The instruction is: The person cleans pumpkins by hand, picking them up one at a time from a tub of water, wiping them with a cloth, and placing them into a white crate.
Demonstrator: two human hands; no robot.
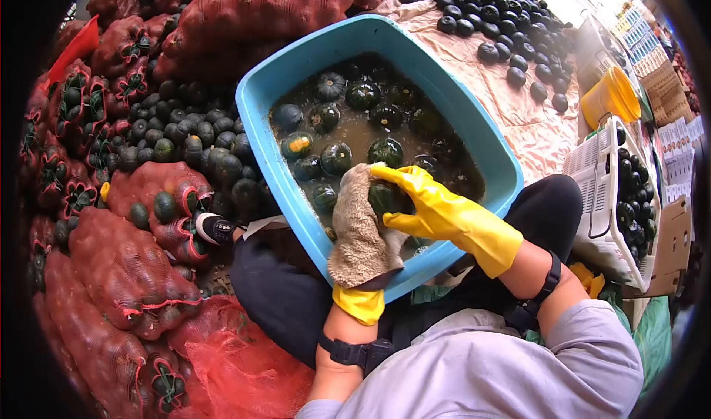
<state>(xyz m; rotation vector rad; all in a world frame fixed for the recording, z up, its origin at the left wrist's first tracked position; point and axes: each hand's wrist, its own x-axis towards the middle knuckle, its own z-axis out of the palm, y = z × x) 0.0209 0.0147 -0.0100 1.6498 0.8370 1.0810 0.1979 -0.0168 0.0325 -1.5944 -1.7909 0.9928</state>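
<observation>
My left hand, in a yellow glove, is covered by a brown fluffy cloth pressed against the side of a small dark green pumpkin. The fingers under the cloth are hidden. My right hand, in a long yellow rubber glove, grips the same pumpkin from the other side, thumb below and fingers over the top. Both hands are above the near end of a blue plastic tub between my legs. Murky brown water fills it, with several green pumpkins floating; one has an orange patch.
Red mesh sacks of pumpkins are stacked at left, beside a loose pile of pumpkins. More dark pumpkins lie on a pinkish sheet at the back right. A white crate of dark produce and a yellow bucket stand at right.
</observation>
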